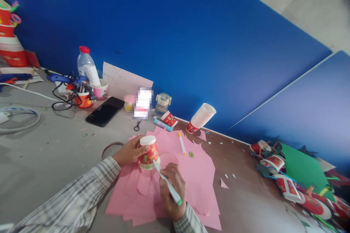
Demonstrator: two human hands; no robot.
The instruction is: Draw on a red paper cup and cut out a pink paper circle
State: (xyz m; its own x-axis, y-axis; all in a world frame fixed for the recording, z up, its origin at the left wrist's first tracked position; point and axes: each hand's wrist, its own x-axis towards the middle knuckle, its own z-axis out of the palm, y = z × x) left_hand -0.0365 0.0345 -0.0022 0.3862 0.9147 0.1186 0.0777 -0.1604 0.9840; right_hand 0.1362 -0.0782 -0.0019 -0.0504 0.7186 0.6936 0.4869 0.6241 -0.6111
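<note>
My left hand (134, 150) is wrapped round the side of a red paper cup (150, 151), which stands upside down with its white base up. A pale green band runs round the cup near its lower rim. In my right hand (174, 185) is a white marker (168, 185) with a green end pointing toward me. Its tip touches or nearly touches the cup's lower right side. Both hands are over a stack of pink paper sheets (197, 182). On the sheets lie a white and yellow marker (182, 143) and a small green round piece (191, 154).
Behind the paper are a glue stick (163, 124), a tipped red cup (169, 119), a lidded jar (162, 105) and a leaning stack of paper cups (201, 118). A black phone (105, 111) and a roll of tape (112, 150) lie leftward. Cup crafts (287, 185) crowd the right.
</note>
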